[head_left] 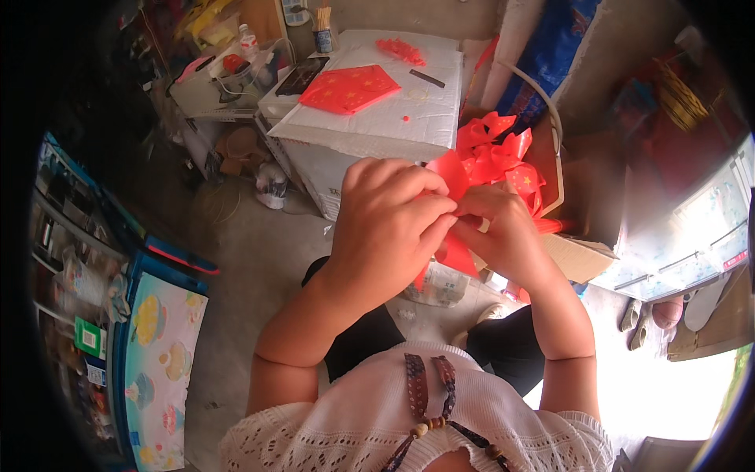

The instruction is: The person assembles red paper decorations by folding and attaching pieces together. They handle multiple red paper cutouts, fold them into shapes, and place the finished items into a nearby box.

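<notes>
Right in mid-frame, the left hand (393, 206) and right hand (503, 224) pinch the red piece (454, 256) from either side, fingertips close, apparently keeping it steady!

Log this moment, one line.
left hand: pinching thin red sheet; right hand: pinching same sheet; ahead: flat star-patterned red piece on white box
</notes>
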Tool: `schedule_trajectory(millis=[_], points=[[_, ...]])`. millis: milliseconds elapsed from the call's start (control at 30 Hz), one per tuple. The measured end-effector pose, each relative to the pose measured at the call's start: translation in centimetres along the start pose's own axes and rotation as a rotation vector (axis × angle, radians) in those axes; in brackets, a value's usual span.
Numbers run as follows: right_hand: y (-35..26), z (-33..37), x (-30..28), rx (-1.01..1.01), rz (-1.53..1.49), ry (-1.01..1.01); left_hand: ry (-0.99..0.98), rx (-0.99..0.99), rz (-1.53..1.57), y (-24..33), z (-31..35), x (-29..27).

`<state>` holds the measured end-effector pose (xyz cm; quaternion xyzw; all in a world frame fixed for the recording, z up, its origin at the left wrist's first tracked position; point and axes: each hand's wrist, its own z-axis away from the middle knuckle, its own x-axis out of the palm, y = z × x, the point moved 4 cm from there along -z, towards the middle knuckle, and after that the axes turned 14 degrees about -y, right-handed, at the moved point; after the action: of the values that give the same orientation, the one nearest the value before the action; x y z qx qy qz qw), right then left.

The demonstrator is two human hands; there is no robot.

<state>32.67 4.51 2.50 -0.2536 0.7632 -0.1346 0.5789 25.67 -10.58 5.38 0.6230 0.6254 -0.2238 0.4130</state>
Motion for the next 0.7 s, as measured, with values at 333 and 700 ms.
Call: schedule_trajectory(millis=[333,700], points=[[-0.9,-0.1,-0.3,-0.061,0.111,0.003,-0.109,-0.047,-0.145,0.2,0.0,0.2],[-2.6,-1.1,1.5,-0.243,0.410,0.136,-0.041,-0.207,0.127,-3.0,2.4,1.7]])
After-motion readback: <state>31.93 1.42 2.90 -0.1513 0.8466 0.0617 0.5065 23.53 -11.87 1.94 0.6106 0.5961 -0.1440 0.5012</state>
